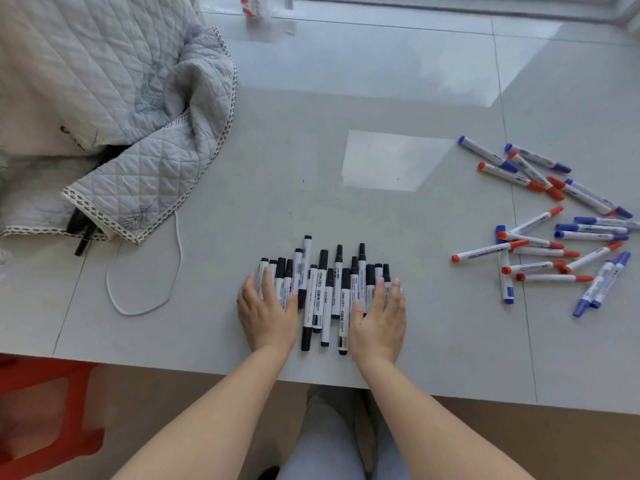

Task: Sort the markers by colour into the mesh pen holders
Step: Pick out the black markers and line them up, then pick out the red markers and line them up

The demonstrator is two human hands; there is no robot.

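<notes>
Both hands, the left hand (pixel 266 311) and right hand (pixel 379 315), press flat with straight fingers on either side of a row of black markers (pixel 323 292) on the bench (pixel 398 98), apparently squeezing them together for lifting; no pen holder is visible.

hands (pixel 322 311) flat flanking blk markers (pixel 325 292), red/blue pile (pixel 554 233) rt

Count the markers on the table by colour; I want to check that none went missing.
Black markers: 16
Red markers: 10
Blue markers: 9
Total: 35. The red and blue ones overlap, so those counts are approximate.
</notes>
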